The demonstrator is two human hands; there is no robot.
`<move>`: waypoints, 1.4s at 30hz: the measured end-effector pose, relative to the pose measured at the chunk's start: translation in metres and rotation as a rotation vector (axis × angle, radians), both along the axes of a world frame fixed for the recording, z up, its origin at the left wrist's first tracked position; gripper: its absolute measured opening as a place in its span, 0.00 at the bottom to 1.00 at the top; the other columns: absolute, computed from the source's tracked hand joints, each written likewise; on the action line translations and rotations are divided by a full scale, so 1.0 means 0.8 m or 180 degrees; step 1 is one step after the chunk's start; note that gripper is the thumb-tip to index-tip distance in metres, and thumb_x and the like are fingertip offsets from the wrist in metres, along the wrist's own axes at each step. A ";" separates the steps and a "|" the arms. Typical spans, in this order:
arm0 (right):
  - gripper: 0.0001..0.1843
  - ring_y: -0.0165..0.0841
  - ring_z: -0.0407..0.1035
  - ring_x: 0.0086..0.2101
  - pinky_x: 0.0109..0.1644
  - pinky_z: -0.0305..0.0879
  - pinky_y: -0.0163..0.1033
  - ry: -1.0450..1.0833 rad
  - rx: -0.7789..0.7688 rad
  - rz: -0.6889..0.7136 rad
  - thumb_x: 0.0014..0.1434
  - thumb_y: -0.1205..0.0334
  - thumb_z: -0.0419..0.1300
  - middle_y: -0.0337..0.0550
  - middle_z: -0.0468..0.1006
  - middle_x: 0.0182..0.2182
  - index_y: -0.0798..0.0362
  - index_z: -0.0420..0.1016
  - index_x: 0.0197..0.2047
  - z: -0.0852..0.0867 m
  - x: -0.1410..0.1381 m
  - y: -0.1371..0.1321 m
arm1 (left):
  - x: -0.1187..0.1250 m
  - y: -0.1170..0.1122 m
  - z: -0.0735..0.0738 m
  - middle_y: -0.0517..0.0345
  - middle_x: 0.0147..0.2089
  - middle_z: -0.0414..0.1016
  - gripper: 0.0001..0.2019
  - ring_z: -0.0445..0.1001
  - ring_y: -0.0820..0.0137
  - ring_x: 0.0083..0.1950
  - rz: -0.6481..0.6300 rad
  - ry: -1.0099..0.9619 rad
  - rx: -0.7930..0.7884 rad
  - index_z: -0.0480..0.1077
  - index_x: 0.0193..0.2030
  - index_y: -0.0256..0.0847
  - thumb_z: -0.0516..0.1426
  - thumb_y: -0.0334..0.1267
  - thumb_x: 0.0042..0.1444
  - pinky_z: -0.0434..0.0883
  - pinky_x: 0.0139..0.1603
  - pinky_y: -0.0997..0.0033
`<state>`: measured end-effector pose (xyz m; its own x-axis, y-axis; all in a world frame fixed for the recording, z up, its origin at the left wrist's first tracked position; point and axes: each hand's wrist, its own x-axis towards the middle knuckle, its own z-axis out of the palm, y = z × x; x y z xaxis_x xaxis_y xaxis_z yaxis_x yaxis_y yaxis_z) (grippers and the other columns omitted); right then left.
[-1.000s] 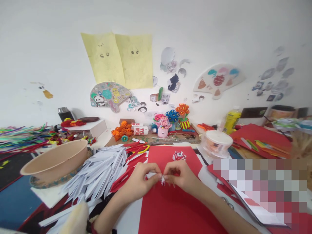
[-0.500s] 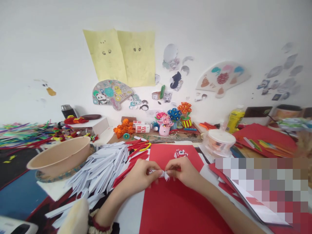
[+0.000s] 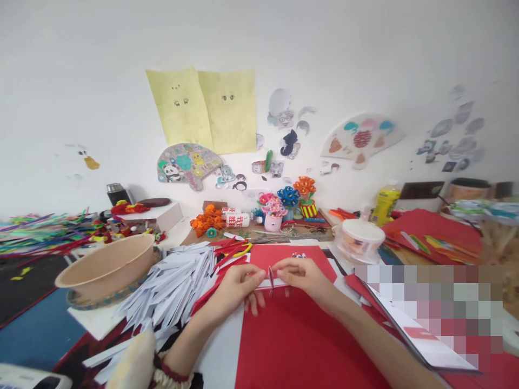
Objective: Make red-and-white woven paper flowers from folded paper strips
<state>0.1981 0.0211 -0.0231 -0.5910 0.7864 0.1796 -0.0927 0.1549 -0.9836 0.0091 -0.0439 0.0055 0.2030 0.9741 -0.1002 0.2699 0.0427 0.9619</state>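
this looked like a craft corner, whether in a home or a small studio could not be told: folded white paper pieces (image 3: pixel 174 286) lay heaped left of centre, near a large red sheet (image 3: pixel 300 340) in the lower middle, with a bundle of thin coloured stems (image 3: pixel 40 232) at the left edge. handmade-looking blue flowers (image 3: pixel 288 196) and orange flowers (image 3: pixel 305 187) stood in pots around the middle, while yellow sheets with drawn eyes (image 3: pixel 229 124), two decorated fans (image 3: pixel 363 135) and small cut-out pictures (image 3: pixel 288 145) covered the white wall (image 3: pixel 324 43) above.
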 end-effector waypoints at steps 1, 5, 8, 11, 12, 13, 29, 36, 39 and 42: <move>0.19 0.27 0.67 0.20 0.26 0.66 0.34 0.0035 -0.0098 -0.0013 0.52 0.48 0.65 0.41 0.78 0.28 0.56 0.79 0.37 0.001 0.000 0.000 | 0.000 -0.001 0.003 0.59 0.22 0.74 0.24 0.70 0.75 0.17 -0.0029 -0.0063 -0.0020 0.68 0.38 0.35 0.52 0.59 0.57 0.58 0.18 0.79; 0.18 0.21 0.60 0.15 0.19 0.55 0.29 0.0167 -0.0468 -0.0125 0.50 0.48 0.67 0.36 0.74 0.24 0.58 0.78 0.33 0.002 0.001 0.002 | -0.003 -0.005 0.015 0.58 0.26 0.74 0.24 0.70 0.76 0.23 -0.0204 -0.0062 0.0222 0.70 0.31 0.34 0.53 0.58 0.57 0.64 0.25 0.77; 0.20 0.19 0.56 0.13 0.16 0.49 0.28 0.0206 -0.0620 -0.0171 0.52 0.46 0.65 0.34 0.70 0.21 0.58 0.78 0.31 0.001 0.001 0.003 | -0.005 -0.006 0.020 0.58 0.28 0.74 0.23 0.69 0.77 0.24 -0.0288 -0.0065 0.0192 0.71 0.28 0.34 0.56 0.57 0.54 0.65 0.27 0.77; 0.23 0.19 0.57 0.13 0.16 0.51 0.28 0.0323 -0.0695 -0.0147 0.55 0.43 0.62 0.34 0.68 0.20 0.59 0.77 0.33 0.004 0.002 0.001 | -0.004 -0.007 0.021 0.56 0.29 0.76 0.24 0.70 0.77 0.22 -0.0246 -0.0118 0.0084 0.70 0.29 0.34 0.56 0.58 0.54 0.65 0.26 0.76; 0.23 0.20 0.60 0.14 0.18 0.54 0.29 0.0402 -0.0757 -0.0110 0.55 0.43 0.61 0.34 0.70 0.22 0.58 0.77 0.35 0.006 0.002 -0.001 | -0.002 -0.007 0.021 0.55 0.30 0.76 0.24 0.70 0.76 0.22 -0.0217 -0.0119 0.0078 0.70 0.29 0.34 0.55 0.58 0.54 0.65 0.26 0.76; 0.23 0.22 0.62 0.16 0.21 0.58 0.29 0.0476 -0.0837 -0.0051 0.55 0.43 0.62 0.34 0.71 0.23 0.57 0.76 0.39 0.008 0.002 -0.003 | -0.001 -0.007 0.020 0.54 0.31 0.77 0.25 0.71 0.76 0.23 -0.0190 -0.0119 0.0081 0.70 0.30 0.34 0.55 0.59 0.54 0.65 0.26 0.76; 0.23 0.30 0.67 0.28 0.33 0.62 0.36 0.0256 -0.0929 -0.0132 0.42 0.49 0.73 0.40 0.76 0.27 0.54 0.80 0.39 0.007 0.001 -0.004 | -0.003 -0.005 0.021 0.59 0.24 0.71 0.21 0.70 0.75 0.23 0.0130 -0.0051 0.0526 0.69 0.29 0.36 0.53 0.55 0.58 0.63 0.24 0.77; 0.20 0.31 0.69 0.31 0.37 0.65 0.37 0.0255 -0.0938 -0.0085 0.40 0.52 0.74 0.42 0.79 0.30 0.53 0.82 0.36 0.012 0.001 -0.008 | -0.002 -0.006 0.023 0.58 0.28 0.72 0.15 0.67 0.73 0.29 0.0559 0.0141 0.0905 0.73 0.34 0.37 0.57 0.48 0.56 0.64 0.27 0.76; 0.18 0.30 0.69 0.30 0.36 0.64 0.35 0.0338 -0.0986 -0.0023 0.43 0.52 0.74 0.42 0.79 0.29 0.54 0.82 0.35 0.011 0.000 -0.009 | 0.000 -0.006 0.024 0.57 0.29 0.73 0.14 0.67 0.72 0.30 0.0596 0.0105 0.0906 0.74 0.32 0.38 0.57 0.49 0.56 0.63 0.28 0.76; 0.20 0.31 0.71 0.30 0.37 0.65 0.37 0.0461 -0.1015 0.0209 0.50 0.46 0.68 0.44 0.79 0.29 0.55 0.81 0.37 0.010 0.000 -0.010 | 0.002 -0.006 0.025 0.58 0.27 0.71 0.16 0.66 0.73 0.28 0.0649 -0.0044 0.0774 0.72 0.29 0.38 0.57 0.49 0.55 0.62 0.27 0.76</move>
<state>0.1983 0.0133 -0.0153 -0.6287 0.7775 0.0168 -0.2342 -0.1687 -0.9574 0.0104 -0.0488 0.0253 0.0007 0.9899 0.1419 0.2664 -0.1370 0.9541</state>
